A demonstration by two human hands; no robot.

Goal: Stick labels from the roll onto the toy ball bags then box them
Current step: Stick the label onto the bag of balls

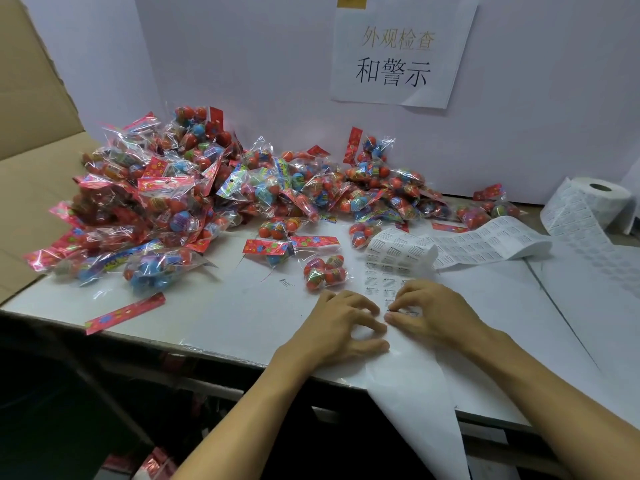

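Bag heap [194, 188] behind label strip [391, 271]

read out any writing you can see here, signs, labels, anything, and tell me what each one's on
"外观检查": faded top line of the paper sign on the back wall.
"和警示": black line beneath it, same sign.
"WARNING": heading on each label of the label strip that runs from the label roll; the small print is unreadable.
Toy ball bags: header-card print too blurred to read.

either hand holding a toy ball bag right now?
No: both the left hand and the right hand are down on the label strip, and the nearest bag lies untouched beyond them.
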